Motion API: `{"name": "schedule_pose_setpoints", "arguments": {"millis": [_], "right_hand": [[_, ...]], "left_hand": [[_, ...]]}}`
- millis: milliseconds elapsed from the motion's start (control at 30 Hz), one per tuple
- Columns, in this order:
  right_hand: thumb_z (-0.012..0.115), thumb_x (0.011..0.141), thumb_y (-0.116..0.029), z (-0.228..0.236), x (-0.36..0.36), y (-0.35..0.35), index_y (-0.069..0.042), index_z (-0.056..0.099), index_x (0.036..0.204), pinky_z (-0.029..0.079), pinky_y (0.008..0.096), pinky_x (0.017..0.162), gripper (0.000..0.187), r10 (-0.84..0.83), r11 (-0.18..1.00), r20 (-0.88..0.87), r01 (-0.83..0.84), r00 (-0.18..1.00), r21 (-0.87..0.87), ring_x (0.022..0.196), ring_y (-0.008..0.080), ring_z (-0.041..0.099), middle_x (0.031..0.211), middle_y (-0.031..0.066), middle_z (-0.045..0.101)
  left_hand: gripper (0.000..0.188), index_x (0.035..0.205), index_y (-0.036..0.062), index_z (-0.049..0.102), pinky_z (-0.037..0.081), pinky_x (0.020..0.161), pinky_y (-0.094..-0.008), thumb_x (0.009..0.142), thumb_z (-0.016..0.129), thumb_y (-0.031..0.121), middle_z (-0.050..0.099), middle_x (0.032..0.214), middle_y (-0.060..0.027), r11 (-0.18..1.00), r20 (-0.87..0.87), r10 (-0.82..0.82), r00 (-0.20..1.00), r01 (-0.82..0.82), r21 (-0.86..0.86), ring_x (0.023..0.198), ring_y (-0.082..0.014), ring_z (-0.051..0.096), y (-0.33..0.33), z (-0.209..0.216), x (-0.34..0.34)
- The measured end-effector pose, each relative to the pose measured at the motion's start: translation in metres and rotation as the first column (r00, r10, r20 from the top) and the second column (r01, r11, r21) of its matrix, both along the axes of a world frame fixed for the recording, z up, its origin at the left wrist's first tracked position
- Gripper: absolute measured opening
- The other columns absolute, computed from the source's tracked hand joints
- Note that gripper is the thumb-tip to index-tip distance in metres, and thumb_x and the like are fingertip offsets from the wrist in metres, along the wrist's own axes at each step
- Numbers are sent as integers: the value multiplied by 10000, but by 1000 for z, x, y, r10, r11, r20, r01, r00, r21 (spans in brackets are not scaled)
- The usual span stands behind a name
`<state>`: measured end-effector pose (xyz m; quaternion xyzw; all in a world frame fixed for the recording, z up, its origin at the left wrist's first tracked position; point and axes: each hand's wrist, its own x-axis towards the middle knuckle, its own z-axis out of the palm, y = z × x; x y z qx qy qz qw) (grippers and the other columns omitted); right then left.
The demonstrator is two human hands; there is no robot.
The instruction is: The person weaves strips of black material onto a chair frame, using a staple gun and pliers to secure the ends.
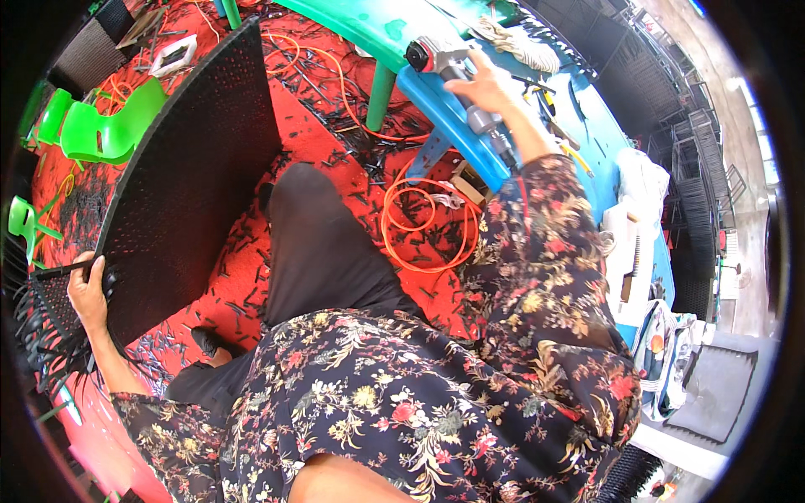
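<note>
A large black woven panel [193,184], like a piece of wicker furniture, stands upright on the left. My left hand [87,293] grips its near edge, where a dark bar or strip lies under the fingers and loose black strands hang down. On the other side, my right hand [496,88] reaches over a blue stool [428,92]. Its thumb and fingers curve around a grey hand-held power tool [475,116], which has a round black and red end. Part of the grip is hidden.
Black offcuts litter the red floor covering [310,126], with an orange hose [390,226] coiled on it. Bright green chairs [117,126] stand at the far left. A blue table [591,117] on the right holds rope [524,46] and hand tools. Stacked dark furniture [671,142] stands beyond.
</note>
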<state>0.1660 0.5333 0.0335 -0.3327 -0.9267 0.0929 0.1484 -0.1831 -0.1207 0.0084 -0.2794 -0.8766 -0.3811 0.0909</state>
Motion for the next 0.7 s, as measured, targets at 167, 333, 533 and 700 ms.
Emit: {"name": "schedule_pose_setpoints", "arguments": {"millis": [167,333,533,700], "right_hand": [[652,755,-554,44,106,20,-28,545,1258,431,397,966,735,-508,861,421,457,752,223,1142,334,560,1210,196,599],[715,696,-565,-20,188,44,-8,603,1178,479,389,899,745,-332,940,510,322,794,110,1057,329,613,1131,215,631],[657,819,-394,-64,240,138,-63,643,1106,495,367,803,438,-89,843,498,-201,863,498,902,240,645,969,111,688],[620,810,-212,9,107,92,-65,467,1350,382,348,1020,581,-108,931,-137,149,985,332,1194,277,532,1335,134,530]], "left_hand": [[196,1036,-20,637,451,858,-253,880,660,97,635,969,-29,998,-59,28,998,-31,-49,913,-113,578,-25,-11,-17],[222,1017,-18,653,464,849,-274,875,662,152,664,948,-67,983,-99,121,988,-133,-130,897,-136,608,-5,7,-5],[278,1020,65,683,492,817,-301,793,691,225,681,979,-67,1000,-135,-18,991,17,-11,899,-173,645,30,24,40],[238,965,65,672,494,800,-300,727,672,52,653,903,-60,982,-234,-112,966,143,122,893,-189,643,50,36,55]]}}
